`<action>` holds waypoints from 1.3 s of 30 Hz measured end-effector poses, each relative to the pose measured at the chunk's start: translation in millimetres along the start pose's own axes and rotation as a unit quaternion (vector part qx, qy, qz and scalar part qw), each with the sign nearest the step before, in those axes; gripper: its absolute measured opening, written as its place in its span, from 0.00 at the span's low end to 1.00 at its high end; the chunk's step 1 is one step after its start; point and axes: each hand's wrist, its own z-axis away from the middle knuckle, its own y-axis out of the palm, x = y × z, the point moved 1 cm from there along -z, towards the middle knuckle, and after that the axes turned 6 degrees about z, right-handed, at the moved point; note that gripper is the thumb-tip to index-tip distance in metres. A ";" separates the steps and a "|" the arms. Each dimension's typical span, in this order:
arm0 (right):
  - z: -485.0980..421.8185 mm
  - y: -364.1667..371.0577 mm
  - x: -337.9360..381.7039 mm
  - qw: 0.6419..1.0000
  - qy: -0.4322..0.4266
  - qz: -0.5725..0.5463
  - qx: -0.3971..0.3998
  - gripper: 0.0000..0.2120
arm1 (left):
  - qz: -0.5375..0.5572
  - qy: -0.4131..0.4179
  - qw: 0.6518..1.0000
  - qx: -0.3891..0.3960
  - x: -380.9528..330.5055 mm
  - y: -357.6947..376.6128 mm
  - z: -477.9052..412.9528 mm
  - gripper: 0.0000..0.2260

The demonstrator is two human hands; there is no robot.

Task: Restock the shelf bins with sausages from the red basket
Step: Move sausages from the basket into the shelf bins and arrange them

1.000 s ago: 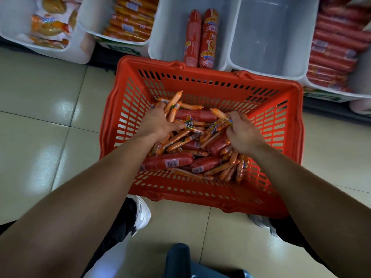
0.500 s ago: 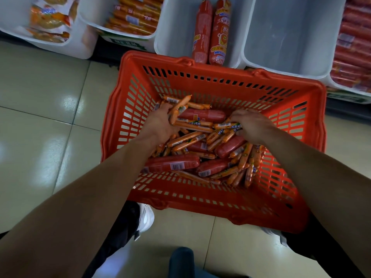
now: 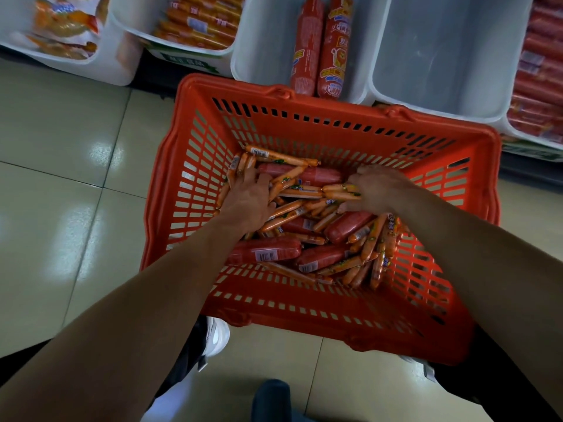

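The red basket (image 3: 304,123) stands on the tiled floor in front of the white shelf bins. Inside lies a heap of thin orange sausages (image 3: 292,208) mixed with thicker red sausages (image 3: 265,252). My left hand (image 3: 249,199) is down in the heap's left side, fingers spread among thin orange sausages. My right hand (image 3: 377,187) is at the heap's right, fingers curled around a few thin orange sausages. Behind the basket, one white bin (image 3: 262,56) holds two big red sausages (image 3: 320,47); the bin to its right (image 3: 441,56) is bare inside.
Further bins hold orange sausages (image 3: 198,22) at the back left, yellow snack packs (image 3: 64,22) at the far left and red sausages (image 3: 539,71) at the far right. My white shoe (image 3: 216,336) shows below the basket. A dark rounded object (image 3: 271,397) sits at the bottom edge.
The view has shifted so the basket sits further right. Both hands have moved toward the basket's far side, raking through the thin orange sausages.
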 end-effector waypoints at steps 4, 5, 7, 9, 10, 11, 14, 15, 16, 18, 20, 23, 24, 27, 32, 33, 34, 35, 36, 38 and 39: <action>1.8 3.6 8.9 1.000 -0.016 -0.007 0.025 0.37 | -0.003 0.007 1.000 0.016 -0.6 -1.8 -1.9 0.24; 2.3 2.8 11.1 0.999 -0.018 -0.002 0.027 0.37 | -0.010 0.007 1.000 0.017 -2.1 -1.9 -1.9 0.24; 2.1 -0.7 13.9 0.999 -0.026 0.012 0.034 0.37 | -0.018 0.004 1.000 0.021 -6.4 -1.8 -1.2 0.24; 1.8 -6.3 16.2 0.998 -0.035 0.025 0.041 0.37 | -0.015 0.000 1.000 0.027 -8.7 -0.6 -2.0 0.23; 2.7 -8.9 17.1 0.998 -0.037 0.029 0.045 0.37 | -0.011 -0.001 0.999 0.032 -8.9 -0.2 -2.4 0.23; 3.6 -11.3 18.1 0.997 -0.038 0.033 0.050 0.36 | -0.006 0.001 0.999 0.035 -8.7 0.8 -3.6 0.23; 8.5 -15.9 19.1 0.996 -0.037 0.042 0.068 0.31 | -0.027 0.022 0.999 0.040 -10.3 1.6 -5.8 0.24; 10.1 -16.4 19.3 0.996 -0.034 0.043 0.070 0.29 | -0.044 0.024 0.998 0.042 -12.0 1.8 -5.4 0.25; 11.7 -15.6 19.4 0.996 -0.031 0.042 0.068 0.26 | -0.053 0.021 0.997 0.046 -13.4 2.8 -5.0 0.25; 16.0 -12.1 19.4 0.998 -0.020 0.029 0.060 0.21 | -0.046 0.012 0.998 0.045 -16.3 2.1 -3.8 0.23; 20.6 -6.0 17.3 0.998 -0.004 -0.004 0.069 0.19 | -0.030 0.002 0.999 0.041 -17.8 0.3 -3.5 0.21; 29.0 4.3 12.2 0.994 0.013 -0.083 0.068 0.21 | -0.018 0.003 1.000 0.017 -19.3 -1.6 -1.0 0.16; 31.0 8.0 11.0 0.992 0.018 -0.106 0.059 0.20 | -0.014 0.006 1.000 0.013 -20.0 -2.4 1.2 0.15; 41.6 12.5 12.2 0.982 0.038 -0.182 0.028 0.17 | 0.016 0.002 1.000 0.010 -20.1 -10.2 9.4 0.13; 65.8 -2.7 17.6 0.952 0.064 -0.298 -0.026 0.11 | 0.057 -0.025 0.997 0.048 -23.1 -42.7 26.0 0.27; 71.7 -5.8 18.0 0.951 0.067 -0.301 -0.030 0.10 | 0.054 -0.023 0.997 0.051 -25.7 -48.7 31.9 0.27; 77.9 -9.1 18.5 0.952 0.069 -0.297 -0.033 0.11 | 0.050 -0.021 0.997 0.048 -28.8 -54.7 38.4 0.26; 84.1 -12.7 18.6 0.954 0.069 -0.290 -0.036 0.12 | 0.049 -0.019 0.997 0.047 -31.9 -59.9 44.9 0.25; 90.8 -17.4 18.4 0.957 0.066 -0.281 -0.041 0.14 | 0.056 -0.019 0.997 0.051 -35.9 -65.2 52.7 0.25; 104.9 -31.6 16.0 0.965 0.055 -0.253 -0.050 0.16 | 0.076 -0.017 0.995 0.065 -41.6 -75.5 64.9 0.27; 113.3 -42.8 13.0 0.967 0.051 -0.244 -0.056 0.16 | 0.079 -0.014 0.995 0.066 -44.1 -82.2 69.2 0.27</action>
